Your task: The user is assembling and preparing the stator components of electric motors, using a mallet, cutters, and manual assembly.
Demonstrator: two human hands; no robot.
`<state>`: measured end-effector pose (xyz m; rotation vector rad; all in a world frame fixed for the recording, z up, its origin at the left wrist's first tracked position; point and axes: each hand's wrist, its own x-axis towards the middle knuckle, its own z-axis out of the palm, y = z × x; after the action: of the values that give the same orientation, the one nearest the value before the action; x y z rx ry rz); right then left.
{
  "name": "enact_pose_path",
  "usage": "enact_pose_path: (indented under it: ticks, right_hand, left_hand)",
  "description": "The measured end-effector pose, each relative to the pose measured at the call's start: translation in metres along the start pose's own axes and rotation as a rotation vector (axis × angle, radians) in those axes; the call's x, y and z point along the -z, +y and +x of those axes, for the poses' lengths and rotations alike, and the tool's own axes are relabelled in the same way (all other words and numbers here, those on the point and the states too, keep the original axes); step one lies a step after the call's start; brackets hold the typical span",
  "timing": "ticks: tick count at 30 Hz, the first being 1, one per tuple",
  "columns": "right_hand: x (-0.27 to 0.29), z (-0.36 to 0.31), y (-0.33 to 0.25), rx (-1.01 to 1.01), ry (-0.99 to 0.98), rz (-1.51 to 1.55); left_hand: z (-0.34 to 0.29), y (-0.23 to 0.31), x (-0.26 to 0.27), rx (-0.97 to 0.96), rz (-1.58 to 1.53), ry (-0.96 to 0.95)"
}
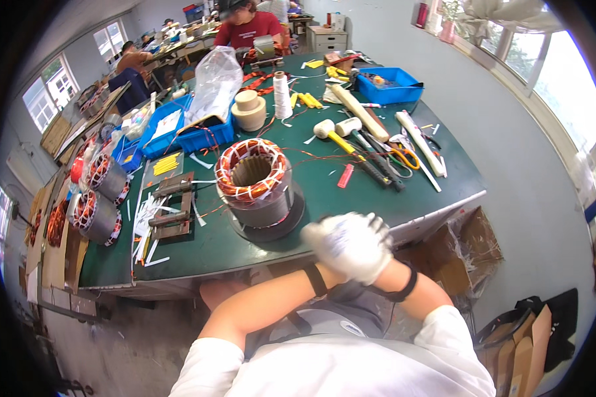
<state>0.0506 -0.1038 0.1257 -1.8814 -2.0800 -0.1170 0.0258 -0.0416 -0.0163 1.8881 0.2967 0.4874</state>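
My left hand [379,229] and my right hand [343,246], both in white gloves, cross and press together just off the table's front edge. The right seems to lie over the left; overlap and blur hide how their fingers are bent, and no tool shows between them. Left of them, a motor stator [263,205] stands upright on a round grey base [294,221]. Its copper winding [226,165] is laced with white cord around an open bore, and thin wires run out to both sides. A small red piece [346,175] lies right of the stator.
Mallets [338,135], scissors [404,159] and white rods [420,142] lie right on the green table [311,198]. Blue bins [389,86], a thread cone [281,96] and tape rolls [248,112] stand farther back. Left are a metal frame [172,208], paper strips [146,231] and more stators [96,218]. A co-worker [248,30] sits opposite.
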Motion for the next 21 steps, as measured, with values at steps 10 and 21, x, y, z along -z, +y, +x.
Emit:
enact_pose_path:
  ticks: [10,21]
  right_hand:
    - [0.053,-0.031,-0.043,0.216,0.535,0.560]
    - [0.032,-0.015,-0.028,0.160,0.404,0.652]
  left_hand:
    - [0.002,0.113,0.071,-0.047,-1.204,0.506]
    - [-0.002,0.133,0.100,-0.176,-1.183,0.629]
